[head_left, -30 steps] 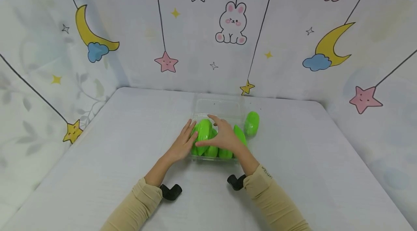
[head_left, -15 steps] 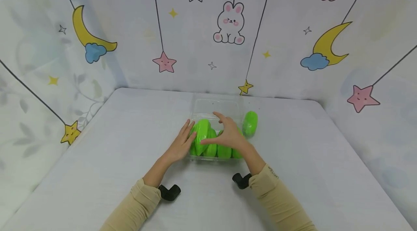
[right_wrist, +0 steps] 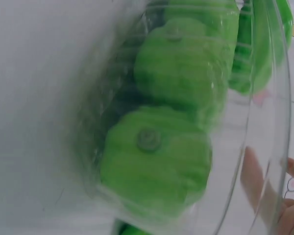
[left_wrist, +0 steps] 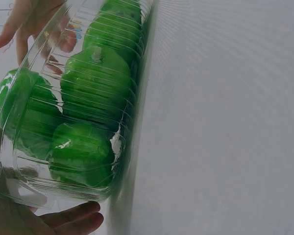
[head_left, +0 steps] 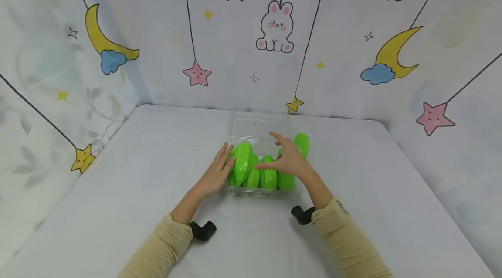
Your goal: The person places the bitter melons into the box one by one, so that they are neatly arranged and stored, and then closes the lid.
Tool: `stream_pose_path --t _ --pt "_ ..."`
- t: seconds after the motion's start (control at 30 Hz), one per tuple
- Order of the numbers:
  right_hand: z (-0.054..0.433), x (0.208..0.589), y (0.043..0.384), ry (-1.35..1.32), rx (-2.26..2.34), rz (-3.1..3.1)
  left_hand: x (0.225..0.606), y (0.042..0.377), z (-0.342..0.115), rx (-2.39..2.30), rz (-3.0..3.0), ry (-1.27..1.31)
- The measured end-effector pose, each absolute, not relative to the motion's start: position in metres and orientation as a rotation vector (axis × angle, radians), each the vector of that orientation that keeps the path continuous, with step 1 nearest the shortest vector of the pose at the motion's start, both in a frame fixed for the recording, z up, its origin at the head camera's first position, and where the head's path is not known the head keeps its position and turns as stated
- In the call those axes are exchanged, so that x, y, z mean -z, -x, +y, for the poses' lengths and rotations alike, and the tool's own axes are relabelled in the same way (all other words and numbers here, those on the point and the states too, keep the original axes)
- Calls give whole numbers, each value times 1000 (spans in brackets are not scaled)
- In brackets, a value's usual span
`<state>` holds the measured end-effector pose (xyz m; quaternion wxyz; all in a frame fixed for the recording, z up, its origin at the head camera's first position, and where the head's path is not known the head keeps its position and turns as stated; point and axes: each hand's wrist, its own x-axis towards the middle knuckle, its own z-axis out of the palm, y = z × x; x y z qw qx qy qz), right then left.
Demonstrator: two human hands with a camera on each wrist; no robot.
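A clear plastic clamshell box [head_left: 260, 191] holds several bright green, ridged, oblong vegetables [head_left: 268, 174] with stubby stems, standing side by side. One green vegetable [head_left: 243, 164] sits higher than the others at the left. My left hand [head_left: 213, 175] lies along the box's left side with straight fingers, and in the left wrist view its fingertips [left_wrist: 78, 223] are right by the box's corner. Above the right part of the box is my right hand [head_left: 291, 160], thumb and fingers spread apart with nothing between them. It partly covers the rightmost vegetables.
The box's transparent lid [head_left: 259, 129] lies folded back behind it. Another green vegetable [head_left: 302, 143] is on the white table [head_left: 364, 191], just right of the box. Black angled pieces [head_left: 203, 231] show at both wrists. A cartoon-printed cloth [head_left: 231, 51] hangs behind the table.
My right hand has moved right across the top of the box, its fingers still spread, uncovering the middle vegetables. The left hand stays at the left side.
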<state>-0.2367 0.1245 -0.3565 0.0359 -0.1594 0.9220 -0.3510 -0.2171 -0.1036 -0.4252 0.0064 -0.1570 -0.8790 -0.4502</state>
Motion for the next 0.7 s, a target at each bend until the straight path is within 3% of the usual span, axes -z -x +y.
stream_pose_path --t 0.7 --pt "167 354 244 354 1057 2886 426 217 -104 1425 -2734 507"
